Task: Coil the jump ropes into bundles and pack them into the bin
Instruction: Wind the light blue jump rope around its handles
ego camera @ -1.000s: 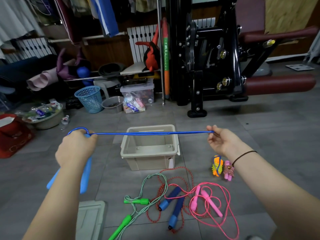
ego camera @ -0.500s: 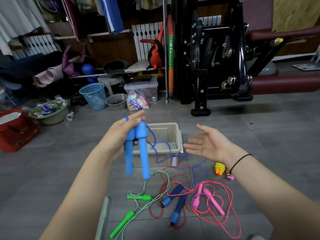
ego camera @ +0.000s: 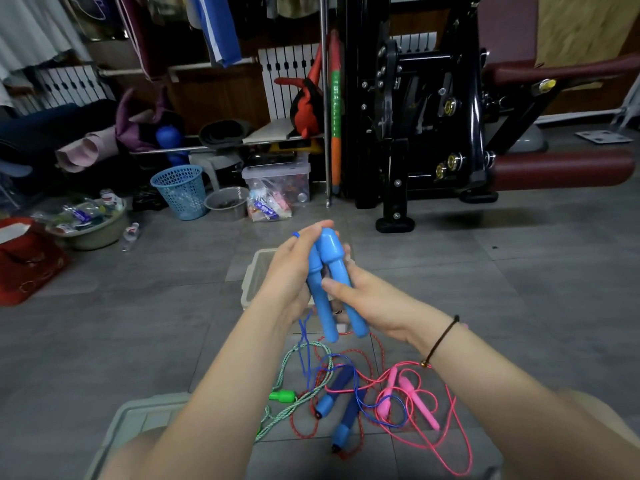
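left hand point(ego camera: 292, 271) and right hand point(ego camera: 370, 301) clasp the blue handles point(ego camera: 329, 271); hold them parallel, wind the dangling cord point(ego camera: 304, 341) snugly.

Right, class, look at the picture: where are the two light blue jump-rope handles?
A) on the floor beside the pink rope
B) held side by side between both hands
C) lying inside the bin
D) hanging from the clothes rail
B: the light blue handles stand side by side, clasped between the left hand and the right hand, in front of the bin.
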`<state>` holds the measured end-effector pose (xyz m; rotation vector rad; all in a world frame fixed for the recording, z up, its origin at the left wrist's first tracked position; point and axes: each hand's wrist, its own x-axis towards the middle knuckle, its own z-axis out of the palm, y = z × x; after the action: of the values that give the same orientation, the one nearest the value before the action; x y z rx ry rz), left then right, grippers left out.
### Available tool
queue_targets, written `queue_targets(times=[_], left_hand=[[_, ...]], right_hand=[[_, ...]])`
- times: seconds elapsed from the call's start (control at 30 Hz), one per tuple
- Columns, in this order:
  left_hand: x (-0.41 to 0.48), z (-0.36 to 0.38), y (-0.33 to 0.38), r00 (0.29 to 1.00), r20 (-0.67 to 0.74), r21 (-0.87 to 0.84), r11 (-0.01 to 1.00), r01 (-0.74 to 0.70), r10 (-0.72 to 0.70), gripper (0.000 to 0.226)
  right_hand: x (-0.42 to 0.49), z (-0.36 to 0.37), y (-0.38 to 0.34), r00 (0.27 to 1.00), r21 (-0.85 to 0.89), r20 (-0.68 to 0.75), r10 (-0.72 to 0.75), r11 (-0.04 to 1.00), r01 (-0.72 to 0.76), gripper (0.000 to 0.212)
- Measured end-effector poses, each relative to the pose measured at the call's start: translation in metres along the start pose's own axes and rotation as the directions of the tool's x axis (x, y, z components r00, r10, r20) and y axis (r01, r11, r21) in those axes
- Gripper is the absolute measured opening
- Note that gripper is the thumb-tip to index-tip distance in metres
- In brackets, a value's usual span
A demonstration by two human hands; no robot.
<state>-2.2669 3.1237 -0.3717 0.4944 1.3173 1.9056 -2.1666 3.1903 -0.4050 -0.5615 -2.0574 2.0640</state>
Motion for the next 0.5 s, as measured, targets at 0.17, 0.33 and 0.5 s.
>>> queue_targets(times=[0.17, 0.33, 0.5], left_hand=[[0.01, 0.004, -0.001, 0.998, -0.032, -0.222, 0.974, 0.052, -0.061, 0.013], [0.006, 0.011, -0.003, 0.974, 0.112, 0.062, 0.98, 0.188, -0.194, 0.024], [0.006, 0.004, -0.007, 0.949, 0.001, 0.483, 0.831, 0.275, -0.314, 0.061]], right_hand=[[-0.011, 0.003, 0.005, 0.985, 0.001, 0.104, 0.14, 0.99, -0.141, 0.017], [-0.011, -0.006, 0.01, 0.993, 0.14, 0.081, 0.088, 0.985, -0.098, 0.02], [-0.016, -0.011, 0.018, 0.997, 0.22, 0.052, 0.064, 0.973, -0.073, 0.02]])
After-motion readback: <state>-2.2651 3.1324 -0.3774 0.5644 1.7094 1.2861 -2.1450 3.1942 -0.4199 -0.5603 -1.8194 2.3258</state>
